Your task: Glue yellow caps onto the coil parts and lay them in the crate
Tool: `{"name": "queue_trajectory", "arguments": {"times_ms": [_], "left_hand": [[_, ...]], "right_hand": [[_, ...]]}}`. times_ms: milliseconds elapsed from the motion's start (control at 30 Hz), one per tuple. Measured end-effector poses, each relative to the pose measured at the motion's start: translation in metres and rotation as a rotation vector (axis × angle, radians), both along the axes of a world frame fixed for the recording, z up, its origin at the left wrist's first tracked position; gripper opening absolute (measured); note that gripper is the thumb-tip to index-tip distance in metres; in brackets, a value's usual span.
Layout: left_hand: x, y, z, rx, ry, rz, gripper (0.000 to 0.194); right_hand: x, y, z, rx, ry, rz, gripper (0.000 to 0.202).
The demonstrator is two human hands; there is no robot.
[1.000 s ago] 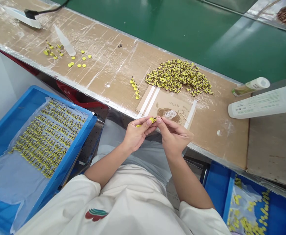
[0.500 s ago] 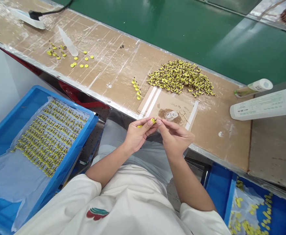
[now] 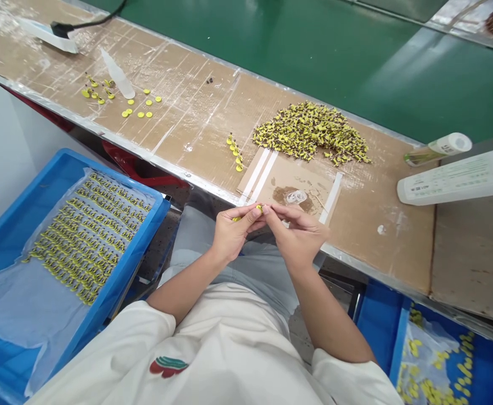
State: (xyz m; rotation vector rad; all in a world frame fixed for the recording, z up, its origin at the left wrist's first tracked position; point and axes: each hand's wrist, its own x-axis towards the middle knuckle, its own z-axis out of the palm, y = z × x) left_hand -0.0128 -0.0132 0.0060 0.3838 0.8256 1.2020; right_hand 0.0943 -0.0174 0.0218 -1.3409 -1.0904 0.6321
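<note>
Close to the bench edge, my left hand (image 3: 233, 232) is closed around small yellow pieces, one of them a yellow part (image 3: 258, 208) at the thumb tip. The fingertips of my right hand (image 3: 297, 233) are pinched against that same part, so both hands meet on it. Its exact shape is mostly hidden by the fingers. Just beyond them lies a cardboard sheet (image 3: 286, 169) with a small clear plastic cup (image 3: 295, 197) on a wet brown stain. Behind it is a big pile of small yellow and dark pieces (image 3: 311, 132).
A short row of assembled yellow pieces (image 3: 235, 152) stands left of the cardboard. Further left are a white squeeze bottle (image 3: 118, 74) and loose yellow discs (image 3: 140, 115). A large bottle (image 3: 457, 175) lies at right. Blue trays (image 3: 155, 211) with rows of pieces sit below the bench.
Both hands have shifted slightly left, still together at the yellow part. My right hand's fingers have turned a little. The things on the bench look unchanged.
</note>
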Motion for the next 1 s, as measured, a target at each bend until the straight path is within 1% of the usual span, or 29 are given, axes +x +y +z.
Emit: {"name": "queue_trajectory", "arguments": {"times_ms": [100, 233, 333, 400, 533, 667, 767, 867, 1000], "left_hand": [[0.001, -0.003, 0.006, 0.023, 0.052, 0.017, 0.029], [0.001, -0.007, 0.016, 0.027, 0.071, 0.022, 0.034], [-0.001, -0.008, 0.021, 0.022, 0.093, 0.024, 0.036], [-0.003, -0.007, 0.021, 0.040, 0.121, 0.011, 0.035], [-0.008, -0.005, 0.022, 0.087, 0.132, 0.014, 0.037], [-0.012, -0.006, 0.025, 0.074, 0.144, 0.068, 0.034], [-0.015, -0.008, 0.028, 0.063, 0.145, 0.108, 0.033], [-0.021, -0.010, 0.029, 0.078, 0.157, 0.131, 0.032], [-0.030, -0.011, 0.026, 0.105, 0.192, 0.136, 0.032]], "right_hand": [[0.000, 0.000, -0.002, -0.027, 0.044, 0.005, 0.019], [0.000, 0.001, -0.002, 0.013, 0.065, 0.004, 0.020], [0.001, 0.002, -0.001, -0.033, 0.098, 0.030, 0.020], [0.002, 0.003, 0.001, -0.070, 0.155, 0.060, 0.020], [0.003, 0.008, 0.003, -0.076, 0.229, 0.100, 0.019], [0.000, 0.010, 0.007, -0.114, 0.227, 0.132, 0.022], [-0.005, 0.011, 0.008, -0.106, 0.213, 0.151, 0.021], [-0.012, 0.011, 0.007, -0.095, 0.209, 0.169, 0.020], [-0.023, 0.012, 0.003, -0.104, 0.219, 0.170, 0.021]]}}
